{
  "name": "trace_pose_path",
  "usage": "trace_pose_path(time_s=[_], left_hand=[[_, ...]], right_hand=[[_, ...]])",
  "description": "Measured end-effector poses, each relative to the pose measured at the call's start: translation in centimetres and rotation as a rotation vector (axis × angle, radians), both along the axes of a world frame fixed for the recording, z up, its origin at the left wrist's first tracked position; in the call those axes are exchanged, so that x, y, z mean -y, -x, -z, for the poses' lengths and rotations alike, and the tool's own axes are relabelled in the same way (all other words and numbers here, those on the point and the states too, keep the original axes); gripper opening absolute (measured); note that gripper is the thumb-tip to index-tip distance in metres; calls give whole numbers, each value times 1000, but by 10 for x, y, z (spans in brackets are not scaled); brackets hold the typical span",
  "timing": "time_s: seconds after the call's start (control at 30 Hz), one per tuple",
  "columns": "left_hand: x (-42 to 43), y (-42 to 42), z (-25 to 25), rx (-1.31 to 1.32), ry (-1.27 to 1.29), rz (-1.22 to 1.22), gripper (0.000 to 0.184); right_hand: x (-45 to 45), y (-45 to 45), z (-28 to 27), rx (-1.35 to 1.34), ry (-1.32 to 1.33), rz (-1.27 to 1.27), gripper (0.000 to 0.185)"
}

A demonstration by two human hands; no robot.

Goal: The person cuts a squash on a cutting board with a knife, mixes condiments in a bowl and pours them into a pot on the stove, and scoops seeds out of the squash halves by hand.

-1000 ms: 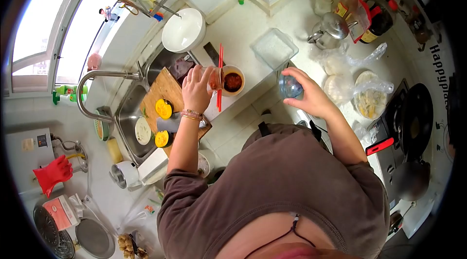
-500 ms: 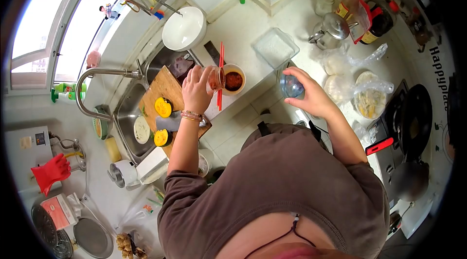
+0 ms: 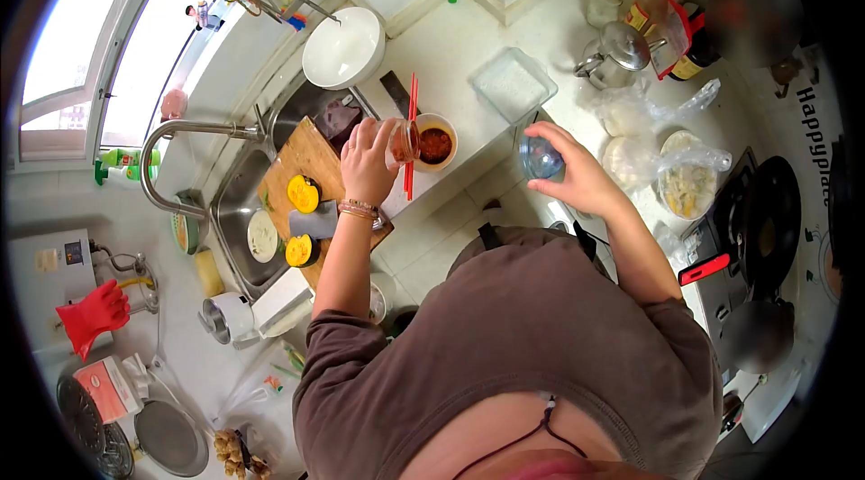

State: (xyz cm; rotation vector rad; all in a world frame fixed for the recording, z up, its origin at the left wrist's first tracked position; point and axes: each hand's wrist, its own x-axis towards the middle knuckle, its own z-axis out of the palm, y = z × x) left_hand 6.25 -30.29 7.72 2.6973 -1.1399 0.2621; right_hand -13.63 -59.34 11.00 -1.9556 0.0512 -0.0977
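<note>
My left hand (image 3: 368, 160) is closed round a glass jar (image 3: 403, 143) with red contents, tilted sideways. Just right of the jar, a small white bowl (image 3: 450, 133) on the counter holds dark red sauce (image 3: 436, 146). Red chopsticks (image 3: 412, 106) lie across the bowl's left side. Fingers curved, my right hand (image 3: 569, 170) grips a clear bluish glass (image 3: 541, 159) over the counter's front edge. Left of my left hand, a wooden board (image 3: 302, 155) across the sink bears two yellow squash pieces (image 3: 304, 194) and a knife (image 3: 312, 220).
A white bowl (image 3: 343, 47) stands behind the sink (image 3: 236, 219). A glass dish (image 3: 514, 84), steel kettle (image 3: 622, 49), plastic bags (image 3: 628, 160) and sauce bottles (image 3: 649, 11) are to the right. A black wok (image 3: 768, 219) sits on the stove.
Both hands keep nearly the same pose, with the jar and the glass still held. The whole view has shifted slightly.
</note>
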Motion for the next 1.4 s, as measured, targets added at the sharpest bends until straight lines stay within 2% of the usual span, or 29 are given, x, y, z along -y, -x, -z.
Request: trace_pose_path(time_s=[0.3,0.4,0.53,0.63,0.73,0.83,0.9,1.0,1.03,1.13,1.23,1.27,1.33,1.37,1.4], left_hand=[[0,4,-7,25,44,-1,72],[-8,-1,6,-30,57,-29,77],[-7,-3,4,-127,141,-45,74],[-7,0,3,-274,285,-69,75],[-17,-7,25,-389,482,-26,82],[-12,2,25,-839,810,56,90],[-3,15,14,-1020,880,125,97],[18,29,-10,-1152,813,309,98],[24,33,-9,-1330,888,327,97],[32,33,-21,-1347,786,405,100],[44,23,-56,-1495,637,585,98],[44,19,-68,-1543,480,537,94],[51,7,-60,-1581,364,608,92],[57,-1,-59,-1595,297,643,91],[64,8,-74,-1678,480,646,90]], right_hand=[[3,-2,-1,-36,4,1,67],[-2,-3,-4,-52,-1,-20,67],[-1,-3,-3,-53,2,-9,68],[-2,-4,-2,-22,13,-4,66],[-3,-6,-1,-36,4,-21,66],[-7,-18,-11,-66,-63,-78,68],[-15,-33,-24,-18,-29,-149,69],[-30,-60,-48,117,174,-281,70],[-33,-66,-55,136,243,-328,69],[-33,-78,-90,69,391,-486,68],[-25,-86,-117,84,477,-682,68],[-23,-86,-129,78,514,-752,69],[-17,-88,-143,111,524,-861,70],[-12,-90,-147,108,509,-821,68],[-5,-91,-149,106,494,-775,66]])
